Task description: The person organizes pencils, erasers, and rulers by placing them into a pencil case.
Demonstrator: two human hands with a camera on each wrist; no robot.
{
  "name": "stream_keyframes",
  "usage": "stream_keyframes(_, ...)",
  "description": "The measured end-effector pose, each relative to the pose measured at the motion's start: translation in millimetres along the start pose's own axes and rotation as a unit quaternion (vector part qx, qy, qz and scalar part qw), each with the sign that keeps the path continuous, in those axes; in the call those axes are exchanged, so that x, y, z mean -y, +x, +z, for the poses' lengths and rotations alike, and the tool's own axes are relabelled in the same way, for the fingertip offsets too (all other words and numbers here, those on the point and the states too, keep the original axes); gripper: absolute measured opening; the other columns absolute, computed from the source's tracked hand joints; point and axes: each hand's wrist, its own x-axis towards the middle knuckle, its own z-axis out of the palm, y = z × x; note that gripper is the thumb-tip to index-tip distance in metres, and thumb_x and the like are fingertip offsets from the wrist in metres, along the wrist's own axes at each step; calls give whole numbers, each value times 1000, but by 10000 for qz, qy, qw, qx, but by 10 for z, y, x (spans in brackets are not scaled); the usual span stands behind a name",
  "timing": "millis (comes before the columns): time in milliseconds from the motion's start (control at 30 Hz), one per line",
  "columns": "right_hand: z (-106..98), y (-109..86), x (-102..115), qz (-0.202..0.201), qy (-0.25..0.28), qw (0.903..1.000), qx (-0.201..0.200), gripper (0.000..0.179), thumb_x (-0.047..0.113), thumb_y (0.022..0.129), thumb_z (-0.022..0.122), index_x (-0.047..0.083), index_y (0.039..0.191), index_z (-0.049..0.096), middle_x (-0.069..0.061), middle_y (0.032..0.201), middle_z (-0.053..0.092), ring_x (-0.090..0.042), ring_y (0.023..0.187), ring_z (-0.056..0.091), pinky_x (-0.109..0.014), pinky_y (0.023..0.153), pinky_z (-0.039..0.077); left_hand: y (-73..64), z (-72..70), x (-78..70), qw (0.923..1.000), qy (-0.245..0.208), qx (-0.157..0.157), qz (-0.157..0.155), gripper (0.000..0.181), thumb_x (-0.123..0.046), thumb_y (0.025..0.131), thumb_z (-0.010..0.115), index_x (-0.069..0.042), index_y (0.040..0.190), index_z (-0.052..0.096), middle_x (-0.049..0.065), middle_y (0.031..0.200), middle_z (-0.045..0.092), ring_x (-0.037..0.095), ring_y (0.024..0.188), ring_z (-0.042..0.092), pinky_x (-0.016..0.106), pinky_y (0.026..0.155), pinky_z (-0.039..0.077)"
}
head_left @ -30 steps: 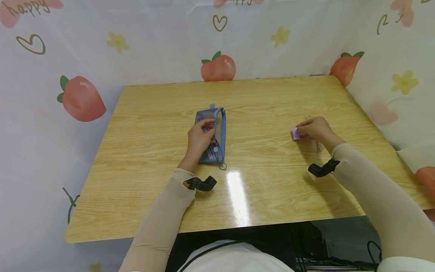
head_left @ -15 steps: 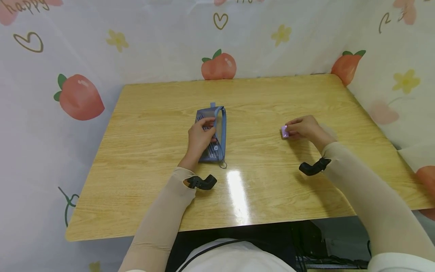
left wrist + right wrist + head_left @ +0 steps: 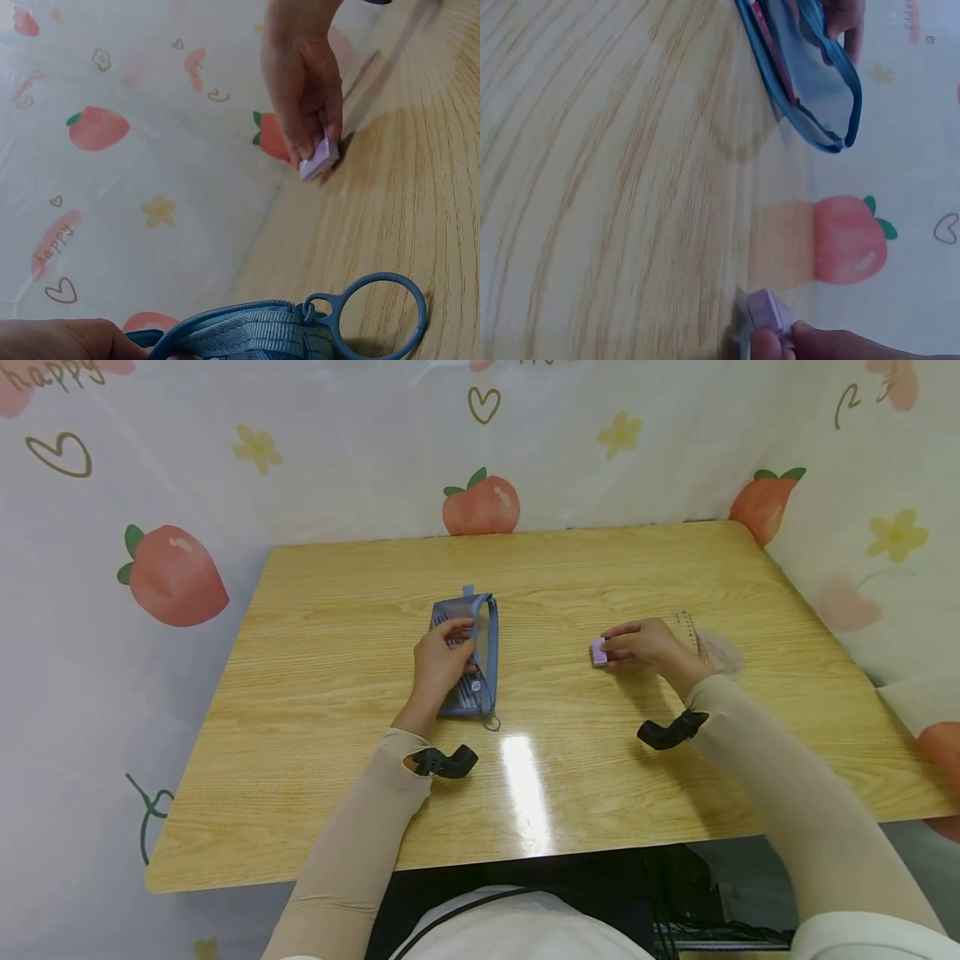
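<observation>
My left hand (image 3: 442, 668) pinches the edge of a blue see-through zip pencil case (image 3: 457, 702), holding its mouth open. Dark striped shapes show through the case's side, and in the right wrist view a pink slim item (image 3: 774, 56) lies inside it. A round pull ring (image 3: 382, 315) hangs from the zip end. To the right, my right hand (image 3: 647, 645) pinches a small purple eraser (image 3: 598, 652) between thumb and fingers, low over the table. The eraser (image 3: 769, 310) also shows at the bottom of the right wrist view.
A clear ruler (image 3: 687, 632) lies on the wooden table (image 3: 337, 610) behind my right hand. Beside it is a round, faint, see-through piece (image 3: 722, 653), partly covered by my wrist. A printed white cloth (image 3: 360, 452) hangs behind the table.
My right hand has carried the eraser leftward across the table towards the pencil case, uncovering the ruler and the round clear piece. My left hand stays at the case.
</observation>
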Motion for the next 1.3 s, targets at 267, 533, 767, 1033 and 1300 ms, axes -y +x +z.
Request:
stream_keyframes(267, 228, 25, 23, -34, 533, 9982, 282, 44, -1, 93, 61, -9, 134, 48, 0, 84, 65, -10, 70, 68, -27, 74, 64, -7, 2, 5, 10000, 21, 16, 9, 38, -3, 88, 62, -9, 125, 66, 11, 110, 66, 12, 70, 66, 24, 57, 62)
stream_keyframes(533, 438, 78, 56, -100, 531, 9978, 381, 39, -1, 93, 61, -9, 130, 52, -2, 85, 65, -11, 69, 68, -28, 74, 64, -9, 11, 4, 10000, -27, 10, 18, 37, -2, 88, 62, -8, 124, 67, 12, 110, 66, 14, 74, 66, 23, 57, 62)
stream_keyframes(767, 652, 141, 115, -115, 531, 9982, 272, 41, -1, 92, 63, -9, 131, 54, -7, 98, 59, -10, 70, 68, -26, 74, 63, -7, 6, -4, 10000, -65, 13, -15, 37, -3, 88, 63, -8, 125, 66, 12, 111, 66, 15, 75, 66, 23, 57, 62)
stream_keyframes(1033, 904, 207, 132, -239, 430, 9982, 332, 41, -1, 93, 62, -11, 132, 53, -7, 96, 60, -8, 67, 67, -21, 68, 63, -11, 13, 7, 9999, -110, 49, -14, 38, -3, 88, 63, -7, 125, 66, 12, 111, 67, 15, 77, 67, 22, 57, 62)
stream_keyframes(1300, 1161, 257, 170, -224, 714, 9964, 387, 38, -4, 91, 63, -11, 127, 56, -3, 82, 65, -11, 65, 67, -23, 63, 63, -7, 12, 8, 9999, -114, 67, -12, 38, -2, 88, 63, -7, 125, 66, 13, 112, 67, 17, 76, 66, 24, 56, 62)
